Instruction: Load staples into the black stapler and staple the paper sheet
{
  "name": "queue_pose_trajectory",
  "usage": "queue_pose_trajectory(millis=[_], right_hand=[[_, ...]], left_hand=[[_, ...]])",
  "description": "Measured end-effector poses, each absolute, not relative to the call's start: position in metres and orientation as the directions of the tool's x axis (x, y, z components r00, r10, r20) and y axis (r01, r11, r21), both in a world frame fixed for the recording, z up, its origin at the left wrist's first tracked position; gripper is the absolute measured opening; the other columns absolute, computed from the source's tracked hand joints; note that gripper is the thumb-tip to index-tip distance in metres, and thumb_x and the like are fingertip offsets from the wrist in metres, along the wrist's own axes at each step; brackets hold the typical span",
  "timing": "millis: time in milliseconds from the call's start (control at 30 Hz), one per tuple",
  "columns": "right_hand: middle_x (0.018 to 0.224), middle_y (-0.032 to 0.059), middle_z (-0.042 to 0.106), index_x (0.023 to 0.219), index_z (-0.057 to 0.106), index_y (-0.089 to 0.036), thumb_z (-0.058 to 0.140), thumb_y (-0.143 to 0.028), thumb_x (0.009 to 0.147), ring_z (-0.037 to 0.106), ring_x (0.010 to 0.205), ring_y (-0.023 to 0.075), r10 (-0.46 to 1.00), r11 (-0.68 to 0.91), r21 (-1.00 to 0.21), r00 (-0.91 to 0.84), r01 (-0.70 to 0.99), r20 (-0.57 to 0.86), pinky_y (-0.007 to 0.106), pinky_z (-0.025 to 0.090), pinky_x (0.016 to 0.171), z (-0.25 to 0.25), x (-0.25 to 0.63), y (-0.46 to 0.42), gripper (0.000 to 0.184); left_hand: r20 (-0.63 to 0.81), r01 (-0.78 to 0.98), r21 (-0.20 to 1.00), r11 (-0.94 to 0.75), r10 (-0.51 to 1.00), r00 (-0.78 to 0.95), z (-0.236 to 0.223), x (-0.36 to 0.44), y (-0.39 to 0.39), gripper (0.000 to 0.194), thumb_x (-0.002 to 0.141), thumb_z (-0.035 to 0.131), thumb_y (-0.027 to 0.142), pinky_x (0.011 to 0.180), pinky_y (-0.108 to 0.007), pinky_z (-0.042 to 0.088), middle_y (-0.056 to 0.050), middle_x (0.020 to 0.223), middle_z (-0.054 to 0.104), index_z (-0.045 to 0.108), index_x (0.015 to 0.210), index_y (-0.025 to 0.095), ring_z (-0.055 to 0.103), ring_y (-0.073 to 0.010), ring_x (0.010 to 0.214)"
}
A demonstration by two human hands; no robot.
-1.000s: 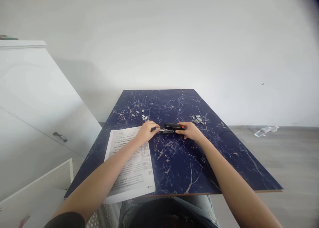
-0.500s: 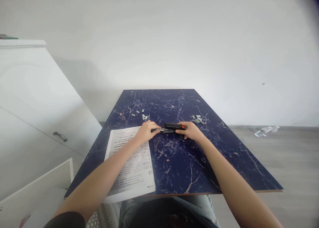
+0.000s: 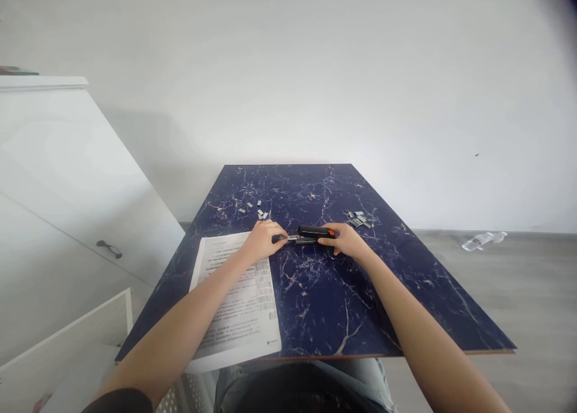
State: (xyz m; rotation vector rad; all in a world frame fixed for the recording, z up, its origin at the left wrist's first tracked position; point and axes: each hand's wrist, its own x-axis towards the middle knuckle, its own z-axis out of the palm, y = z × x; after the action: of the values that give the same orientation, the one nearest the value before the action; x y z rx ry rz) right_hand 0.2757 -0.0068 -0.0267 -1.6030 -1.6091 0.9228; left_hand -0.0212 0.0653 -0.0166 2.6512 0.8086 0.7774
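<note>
A black stapler [image 3: 310, 231] with an orange spot lies across the middle of the table, pointing left. Its rear end is gripped by my right hand [image 3: 346, 239], thumb on the near side and fingers on the far side. From its left end sticks out a thin metal staple tray [image 3: 293, 238] with a black tip. My left hand [image 3: 265, 238] pinches that black tip between thumb and fingers. Whether staples lie in the tray is too small to tell. Below my left wrist a printed sheet of paper [image 3: 238, 335] lies partly hidden by the forearm.
Several small staple strips [image 3: 260, 211] are scattered beyond my left hand. Another pile of staple strips [image 3: 359, 219] lies beyond my right hand. The dark blue marbled table [image 3: 315, 317] reaches the wall. A white cabinet [image 3: 58, 160] stands left; a clear plastic item [image 3: 483, 241] lies on the floor.
My left hand has shifted slightly left with the black tip, and more of the metal tray shows. My right hand keeps its hold on the stapler. The view has tilted a little.
</note>
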Motion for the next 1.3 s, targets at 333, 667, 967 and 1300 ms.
queue_pose_trajectory(millis=[333, 667, 967, 1300], right_hand=[[0.084, 0.0021, 0.069, 0.113, 0.073, -0.019, 0.080, -0.044, 0.075, 0.058, 0.043, 0.0106, 1.000, -0.006, -0.856, -0.014, 0.516, -0.015, 0.025, 0.053, 0.044, -0.027, 0.276, -0.006, 0.046], [0.084, 0.0024, 0.070, 0.112, 0.073, -0.019, 0.080, -0.045, 0.076, 0.058, 0.042, 0.0097, 1.000, -0.006, -0.857, -0.022, 0.515, -0.020, 0.024, 0.053, 0.043, -0.028, 0.277, -0.005, 0.045], [0.107, 0.0064, 0.071, 0.124, 0.066, -0.022, 0.076, -0.048, 0.080, 0.056, 0.047, 0.0073, 0.997, -0.030, -0.927, -0.051, 0.374, -0.052, 0.026, 0.054, 0.047, -0.017, 0.276, -0.011, 0.052], [0.066, -0.0012, 0.060, 0.108, 0.068, -0.020, 0.057, -0.037, 0.092, 0.047, 0.041, 0.0093, 0.971, -0.236, -0.970, 0.035, 0.057, -0.235, 0.028, 0.056, 0.052, -0.020, 0.277, -0.007, 0.026]], left_hand=[[0.390, 0.420, 0.365, -0.831, 0.546, 0.741, -0.014, -0.025, 0.068, 0.014, 0.090, 0.067, 0.028, 0.092, -0.042, 0.040, -0.003, 0.101, 0.075, 0.079, 0.098, 0.027, 0.065, -0.0216, 0.094], [0.384, 0.432, 0.608, -0.666, 0.723, 0.574, -0.007, -0.025, 0.063, 0.018, 0.094, 0.056, 0.030, 0.068, -0.030, 0.046, 0.000, 0.073, 0.066, 0.065, 0.105, 0.021, 0.060, -0.0152, 0.064], [0.302, 0.427, 0.614, -0.664, 0.697, 0.650, -0.014, -0.021, 0.061, 0.016, 0.086, 0.055, 0.018, 0.063, -0.025, 0.043, 0.003, 0.071, 0.064, 0.060, 0.101, 0.021, 0.056, -0.0123, 0.058], [0.292, 0.428, 0.595, -0.681, 0.679, 0.674, -0.011, -0.022, 0.061, 0.025, 0.080, 0.056, 0.015, 0.064, -0.025, 0.045, 0.001, 0.075, 0.064, 0.061, 0.103, 0.021, 0.056, -0.0128, 0.060]])
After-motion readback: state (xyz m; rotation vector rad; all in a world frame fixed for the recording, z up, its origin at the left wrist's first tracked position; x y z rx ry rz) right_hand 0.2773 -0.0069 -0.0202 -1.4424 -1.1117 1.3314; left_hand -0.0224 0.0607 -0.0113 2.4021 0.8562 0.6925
